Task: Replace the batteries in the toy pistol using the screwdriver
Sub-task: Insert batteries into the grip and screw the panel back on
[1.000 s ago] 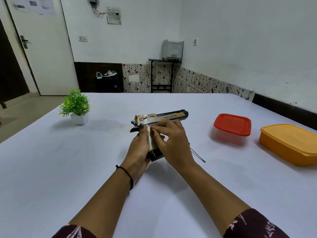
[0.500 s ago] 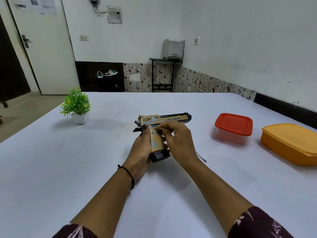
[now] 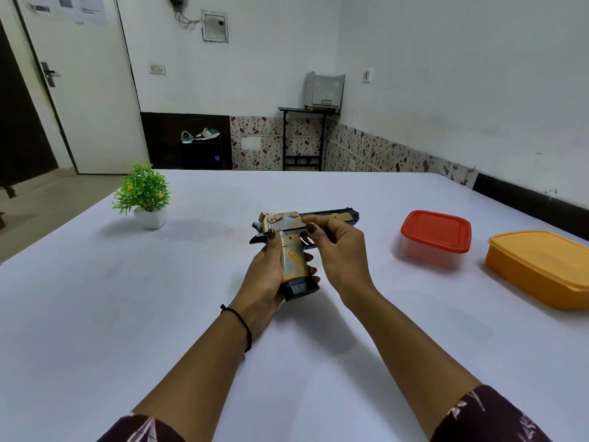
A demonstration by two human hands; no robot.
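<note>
Left hand (image 3: 266,275) wraps the grip of the toy pistol (image 3: 291,260), thumb up its left side and fingertips showing on the right, keeping it mid-table (image 3: 159,314) with the barrel pointing right. Right hand (image 3: 341,253) has its fingers curled at the slide above the trigger; whether it pinches a part or merely touches, I cannot tell. Judging by looks, the pistol is light, rigid moulded plastic with a smooth painted shell, probably a little slippery. The grip is the sound hold; the hammer and thin trim likely tolerate little force.
</note>
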